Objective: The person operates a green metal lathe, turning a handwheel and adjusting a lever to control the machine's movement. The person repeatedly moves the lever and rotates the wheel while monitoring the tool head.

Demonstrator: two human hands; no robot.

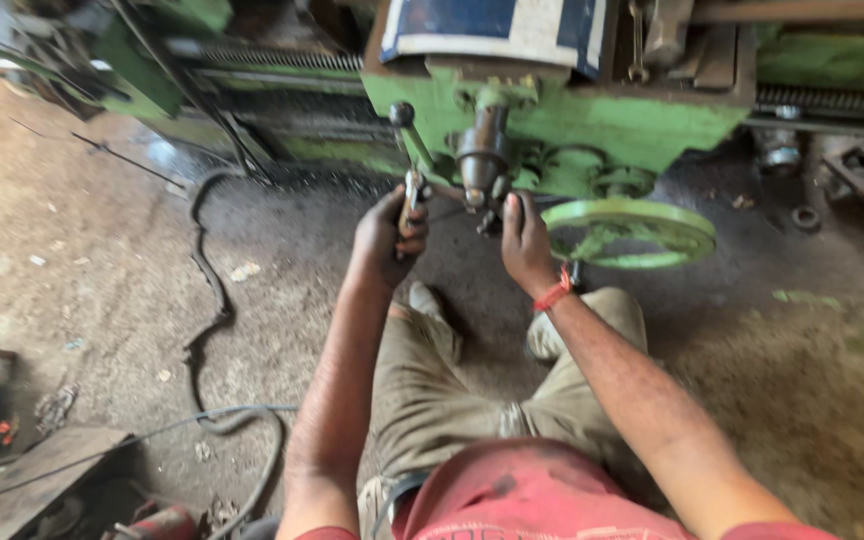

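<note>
At the green lathe (572, 120), both arms reach forward.
Left hand (390, 235) grips the lever handle (410, 165); right hand (524, 240) rests fingers-closed at the hub (482, 160) (its fingertips hidden).

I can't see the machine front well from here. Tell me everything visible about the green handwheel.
The green handwheel is a round, spoked wheel, apparently painted metal, with worn, grimy paint. It sits low on the front of the green machine, seen almost edge-on from above so it looks like a flat oval. It is above the dirty floor, just right of the right hand. Nothing grips it; the right hand is beside its rim, and whether they touch cannot be told.
</note>
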